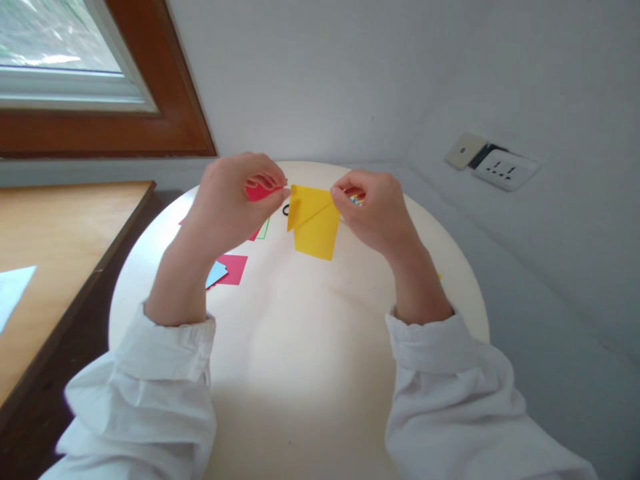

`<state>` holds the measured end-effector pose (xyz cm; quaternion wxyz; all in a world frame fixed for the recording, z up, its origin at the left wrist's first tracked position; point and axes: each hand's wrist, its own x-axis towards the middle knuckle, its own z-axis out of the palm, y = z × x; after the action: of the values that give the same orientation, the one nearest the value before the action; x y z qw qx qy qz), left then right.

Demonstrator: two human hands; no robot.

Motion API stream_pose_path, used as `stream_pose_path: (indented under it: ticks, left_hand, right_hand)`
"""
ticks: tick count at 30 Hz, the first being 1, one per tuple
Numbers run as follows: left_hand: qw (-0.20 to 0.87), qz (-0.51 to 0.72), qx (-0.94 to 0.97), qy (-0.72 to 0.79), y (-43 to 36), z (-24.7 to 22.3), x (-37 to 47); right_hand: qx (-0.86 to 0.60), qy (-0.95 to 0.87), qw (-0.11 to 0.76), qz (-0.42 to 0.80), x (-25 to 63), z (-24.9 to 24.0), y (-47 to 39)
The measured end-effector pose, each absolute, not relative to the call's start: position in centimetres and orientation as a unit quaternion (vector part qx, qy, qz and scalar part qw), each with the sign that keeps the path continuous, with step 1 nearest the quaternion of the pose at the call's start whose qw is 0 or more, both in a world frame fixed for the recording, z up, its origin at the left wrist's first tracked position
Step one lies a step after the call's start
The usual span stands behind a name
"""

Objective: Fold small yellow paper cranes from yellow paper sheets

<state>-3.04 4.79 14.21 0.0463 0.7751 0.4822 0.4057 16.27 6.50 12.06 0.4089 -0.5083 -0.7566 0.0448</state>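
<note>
A piece of yellow paper (315,227), creased and partly folded, hangs between my two hands above the round white table. My left hand (235,193) pinches its upper left corner between thumb and fingertips. At its upper right corner, my right hand (373,207) grips it in a similar pinch. Behind and below my left hand lie red paper (260,192) and a green-edged sheet (263,229). Nearer to me, a pink paper (236,270) lies partly under a light blue paper piece (216,273). Something with blue and yellow colours shows behind my right fingers, mostly hidden.
The round white table (310,347) stands against the wall. A black ring-shaped thing (286,210) is partly visible near its far side. To the left is a wooden table (70,247) with a pale sheet (16,290). A wall socket (505,168) is at the right.
</note>
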Motion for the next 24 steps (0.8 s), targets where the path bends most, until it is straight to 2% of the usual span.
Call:
stream_pose_path:
  ticks: [4, 12, 24]
  left_hand:
    - [-0.064, 0.343, 0.844, 0.407, 4.8, 13.0, -1.9]
    - [-0.088, 0.257, 0.883, 0.383, 4.9, 12.0, -1.2]
    - [-0.103, 0.375, 0.85, 0.355, 5.0, 11.8, -1.2]
  right_hand:
    - [-0.494, -0.746, 0.43, 0.118, 15.7, 12.4, 6.1]
    - [-0.439, -0.724, 0.464, 0.26, 15.7, 12.7, 5.8]
    - [-0.451, -0.684, 0.478, 0.316, 16.1, 12.6, 5.2]
